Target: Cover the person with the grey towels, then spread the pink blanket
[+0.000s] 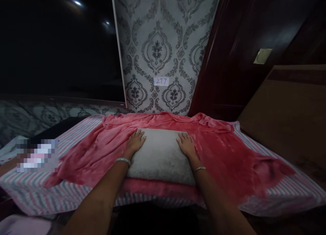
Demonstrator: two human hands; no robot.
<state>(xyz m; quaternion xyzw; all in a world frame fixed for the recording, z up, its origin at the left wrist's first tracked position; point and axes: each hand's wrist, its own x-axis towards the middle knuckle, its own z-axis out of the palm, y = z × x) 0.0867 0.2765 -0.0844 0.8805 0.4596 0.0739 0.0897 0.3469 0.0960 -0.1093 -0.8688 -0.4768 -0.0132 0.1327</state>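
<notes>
A flat, pale grey rectangular piece, soft-looking and perhaps folded cloth or a cushion, lies in front of me. Beneath it a rumpled pink-red plush blanket spreads across the table. My left hand rests palm down on the grey piece's upper left edge, fingers spread. On the upper right edge lies my right hand, also flat with its fingers apart. Neither hand grips anything. Both wrists wear a bracelet.
A striped cloth covers the table under the blanket. At the back left stands a large dark screen. The patterned wall carries a paper label reading 277. A big brown cardboard box borders the right side.
</notes>
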